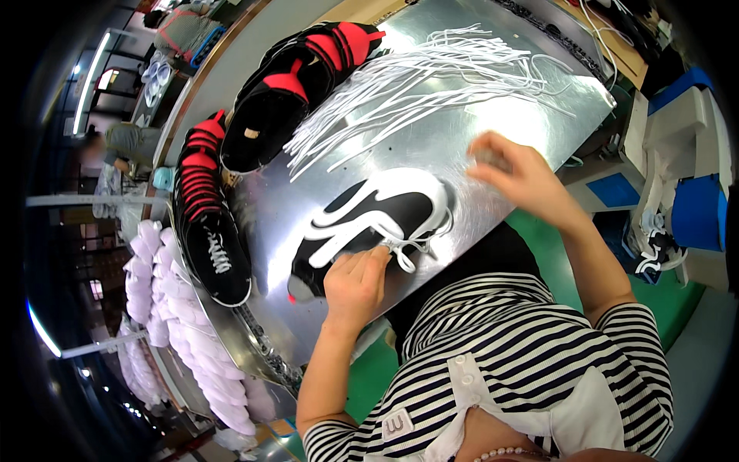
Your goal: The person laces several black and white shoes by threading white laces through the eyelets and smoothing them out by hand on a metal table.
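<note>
On the metal tabletop (477, 146) lies a black-and-white sneaker (416, 202), its toe away from my left hand. White lace loops (406, 258) hang over its near side. My left hand (356, 289) is closed on the sneaker's upper beside the laces, its fingertips partly hidden. Off to the right, my right hand (517, 173) is raised above the table, apart from the sneaker. Its thumb and fingers are spread, slightly blurred, with nothing visible between them.
Loose white shoelaces (431, 73) spread over the table's far part. Black-and-red shoe uppers (265, 115) stand at the far left, and a row of similar ones (202, 181) lines the left edge. Pale pink stacked pieces (192, 331) sit beyond. Plastic bins (697, 212) stand at right.
</note>
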`<state>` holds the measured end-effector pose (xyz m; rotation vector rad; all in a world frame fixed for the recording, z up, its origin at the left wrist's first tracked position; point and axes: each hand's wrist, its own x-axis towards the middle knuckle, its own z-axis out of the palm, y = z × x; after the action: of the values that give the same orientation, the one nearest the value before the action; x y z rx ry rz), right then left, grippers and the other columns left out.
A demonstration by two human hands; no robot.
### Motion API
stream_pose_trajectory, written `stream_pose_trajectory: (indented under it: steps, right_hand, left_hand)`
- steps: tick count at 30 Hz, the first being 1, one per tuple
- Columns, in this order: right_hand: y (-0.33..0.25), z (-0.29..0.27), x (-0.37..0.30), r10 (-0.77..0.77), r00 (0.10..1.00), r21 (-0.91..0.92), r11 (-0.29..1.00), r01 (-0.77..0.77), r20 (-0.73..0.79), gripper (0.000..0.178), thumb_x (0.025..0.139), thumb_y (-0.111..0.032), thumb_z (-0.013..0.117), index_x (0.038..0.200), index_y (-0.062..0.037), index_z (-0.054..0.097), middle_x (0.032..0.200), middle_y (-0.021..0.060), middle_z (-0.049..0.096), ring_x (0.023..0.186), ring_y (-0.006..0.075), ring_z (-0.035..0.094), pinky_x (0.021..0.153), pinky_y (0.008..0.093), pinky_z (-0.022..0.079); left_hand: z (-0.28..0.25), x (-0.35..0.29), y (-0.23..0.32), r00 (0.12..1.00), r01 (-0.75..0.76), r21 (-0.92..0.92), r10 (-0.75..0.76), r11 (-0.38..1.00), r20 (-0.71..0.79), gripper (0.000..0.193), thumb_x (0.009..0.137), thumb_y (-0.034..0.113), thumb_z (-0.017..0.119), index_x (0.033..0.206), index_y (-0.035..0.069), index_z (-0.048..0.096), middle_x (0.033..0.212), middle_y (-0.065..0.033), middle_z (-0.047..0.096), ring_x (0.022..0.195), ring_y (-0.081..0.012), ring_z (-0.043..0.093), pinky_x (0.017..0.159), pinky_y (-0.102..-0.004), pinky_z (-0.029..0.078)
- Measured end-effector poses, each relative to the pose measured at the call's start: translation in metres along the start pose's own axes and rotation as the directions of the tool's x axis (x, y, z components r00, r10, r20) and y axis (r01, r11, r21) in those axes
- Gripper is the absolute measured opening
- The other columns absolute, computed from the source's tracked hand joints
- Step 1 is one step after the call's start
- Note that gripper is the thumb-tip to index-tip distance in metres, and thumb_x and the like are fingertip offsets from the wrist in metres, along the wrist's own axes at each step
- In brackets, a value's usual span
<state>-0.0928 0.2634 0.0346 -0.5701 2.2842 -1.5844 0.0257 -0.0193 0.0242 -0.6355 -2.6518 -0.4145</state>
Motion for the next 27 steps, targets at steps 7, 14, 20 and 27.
stream_pose_trajectory:
  steps: [7,14,20,27]
  right_hand:
    - [0.006,0.054,0.035,0.002,1.0,0.23,0.973,0.0,-0.01,0.051,0.077,-0.028,0.081,0.113,-0.0078,0.051,0.098,0.0095,0.064,0.088,0.0149,0.06,0.075,0.0288,0.048]
    - [-0.013,0.079,0.018,-0.162,0.986,0.079,0.983,0.165,-0.041,0.049,0.078,-0.022,0.08,0.114,-0.0069,0.05,0.1,0.0101,0.063,0.091,0.0188,0.061,0.08,0.03,0.048]
    - [-0.022,0.082,0.015,-0.019,1.0,0.112,0.994,0.021,-0.012,0.046,0.079,-0.021,0.079,0.113,-0.007,0.05,0.102,0.0091,0.061,0.09,0.0169,0.059,0.079,0.0283,0.047]
    - [-0.014,0.082,0.013,0.065,0.998,0.151,0.986,-0.066,0.012,0.041,0.082,-0.022,0.077,0.11,-0.0068,0.051,0.099,0.0071,0.061,0.087,0.013,0.057,0.076,0.0277,0.047]
  left_hand:
    - [-0.021,0.004,-0.001,0.794,0.586,-0.352,-0.431,0.729,0.429,0.029,0.092,0.023,0.065,0.111,0.002,0.063,0.095,-0.0081,0.068,0.087,-0.0219,0.064,0.08,-0.0321,0.048]
    - [-0.023,0.005,-0.023,0.199,0.959,-0.264,-0.413,-0.107,0.889,0.038,0.094,0.03,0.065,0.121,0.003,0.065,0.117,-0.0045,0.066,0.107,-0.0137,0.059,0.095,-0.0259,0.045]
    - [-0.007,0.001,-0.038,0.386,0.865,-0.44,-0.241,-0.241,0.89,0.023,0.09,0.026,0.07,0.105,0.008,0.069,0.098,0.0022,0.066,0.092,-0.0075,0.057,0.086,-0.021,0.042]
    - [-0.004,-0.002,-0.032,0.404,0.867,-0.458,-0.261,-0.197,0.877,0.019,0.09,0.021,0.069,0.102,0.006,0.071,0.095,0.0001,0.068,0.091,-0.0103,0.058,0.087,-0.0237,0.044]
